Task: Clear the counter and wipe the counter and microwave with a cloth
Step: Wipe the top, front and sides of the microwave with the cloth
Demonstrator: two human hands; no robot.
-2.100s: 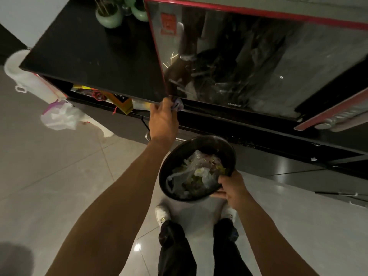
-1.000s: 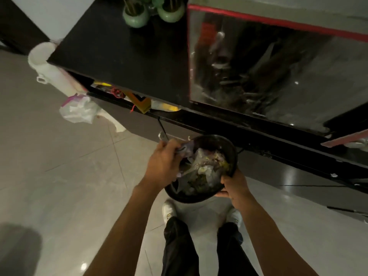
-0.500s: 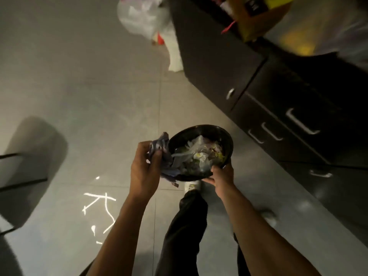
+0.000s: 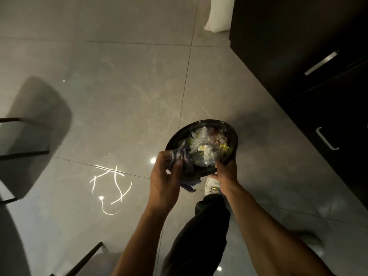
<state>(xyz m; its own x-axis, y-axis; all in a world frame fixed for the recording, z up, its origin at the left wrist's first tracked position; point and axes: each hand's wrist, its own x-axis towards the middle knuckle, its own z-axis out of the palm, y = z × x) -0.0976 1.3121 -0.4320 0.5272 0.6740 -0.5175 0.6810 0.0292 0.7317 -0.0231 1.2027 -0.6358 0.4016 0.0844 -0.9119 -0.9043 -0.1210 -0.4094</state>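
head view: black bowl [image 4: 233,143] held over the floor [image 4: 119,76], beside the dark cabinet [image 4: 298,36], away from any counter. it is full of crumpled plastic scraps [image 4: 205,150]. right hand [image 4: 226,173] clamps the bowl's near rim, fingers apparently under it. left hand [image 4: 165,182] is closed on a bluish cloth [image 4: 183,155], which drapes over the bowl's left rim with an end hanging below. bowl looks rigid, smooth, likely light. the loose scraps could spill if it tips, so support it from under the rim. cloth is soft and limp, so bunch it in the fist.
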